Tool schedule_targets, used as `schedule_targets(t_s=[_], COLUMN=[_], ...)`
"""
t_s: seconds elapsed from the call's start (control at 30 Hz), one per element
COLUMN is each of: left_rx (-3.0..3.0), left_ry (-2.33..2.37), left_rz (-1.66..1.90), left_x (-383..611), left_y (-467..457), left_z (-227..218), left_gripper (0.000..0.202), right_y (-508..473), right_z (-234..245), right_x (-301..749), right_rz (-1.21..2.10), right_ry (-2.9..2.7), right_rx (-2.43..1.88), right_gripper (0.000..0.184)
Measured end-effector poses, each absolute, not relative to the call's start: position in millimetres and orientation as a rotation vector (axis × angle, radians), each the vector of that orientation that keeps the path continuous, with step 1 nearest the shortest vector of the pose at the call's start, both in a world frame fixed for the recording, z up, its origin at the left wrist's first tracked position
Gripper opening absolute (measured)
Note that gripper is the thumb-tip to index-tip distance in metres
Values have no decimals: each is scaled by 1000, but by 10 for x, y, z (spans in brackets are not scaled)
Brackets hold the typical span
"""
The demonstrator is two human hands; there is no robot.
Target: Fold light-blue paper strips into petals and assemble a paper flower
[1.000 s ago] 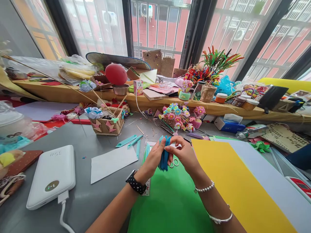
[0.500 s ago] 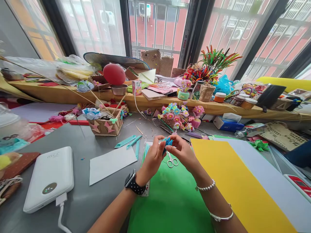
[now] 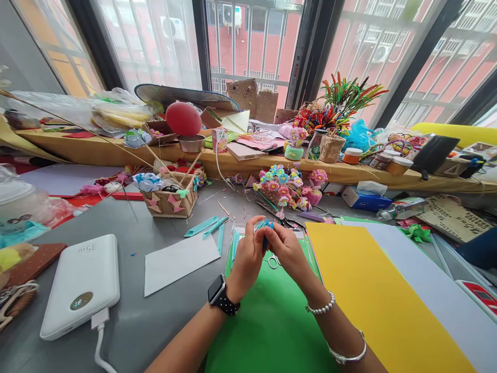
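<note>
Between my two hands is a small piece of folded blue paper (image 3: 265,226), mostly covered by my fingers. My left hand (image 3: 249,251) pinches it from the left, thumb on the near side. My right hand (image 3: 285,248) grips it from the right, its thumb close to the left one. Both hands are above a green sheet (image 3: 272,321). Scissors (image 3: 273,261) lie just beneath them, partly hidden by the right hand. Left of my hands, folded light-blue paper strips (image 3: 202,226) lie beside a white paper sheet (image 3: 180,265).
A white power bank (image 3: 83,285) with a cable lies at the left. Yellow paper (image 3: 373,280) spreads to the right. Behind stand a cardboard basket (image 3: 171,202), a bunch of crafted flowers (image 3: 283,184) and a tissue box (image 3: 365,197). A crowded shelf (image 3: 240,166) runs below the windows.
My hands have drawn closer together around the blue paper, the right hand moving left with its fingers closing in. The scissors are now more covered.
</note>
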State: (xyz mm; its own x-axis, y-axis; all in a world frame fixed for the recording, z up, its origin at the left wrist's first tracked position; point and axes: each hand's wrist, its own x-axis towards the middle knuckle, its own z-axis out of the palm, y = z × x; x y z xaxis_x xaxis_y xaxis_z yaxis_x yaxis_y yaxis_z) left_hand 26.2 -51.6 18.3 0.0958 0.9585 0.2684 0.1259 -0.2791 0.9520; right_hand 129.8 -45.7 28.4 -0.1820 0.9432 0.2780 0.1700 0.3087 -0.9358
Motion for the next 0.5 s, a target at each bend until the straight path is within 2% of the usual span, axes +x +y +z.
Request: schedule_targets(t_s=[0.2,0.5], left_rx=[1749,1871], left_ry=[1110,1049], left_rz=[1288,1192], left_x=[225,233], left_y=[-536,-587], left_z=[179,176], left_gripper=[50,58], right_y=[-472,-505], right_z=[260,386], right_x=[1269,1335], right_rz=[1016,880], right_ry=[-1543,-1737], right_rx=[-1062,-1101], right_gripper=[36,26])
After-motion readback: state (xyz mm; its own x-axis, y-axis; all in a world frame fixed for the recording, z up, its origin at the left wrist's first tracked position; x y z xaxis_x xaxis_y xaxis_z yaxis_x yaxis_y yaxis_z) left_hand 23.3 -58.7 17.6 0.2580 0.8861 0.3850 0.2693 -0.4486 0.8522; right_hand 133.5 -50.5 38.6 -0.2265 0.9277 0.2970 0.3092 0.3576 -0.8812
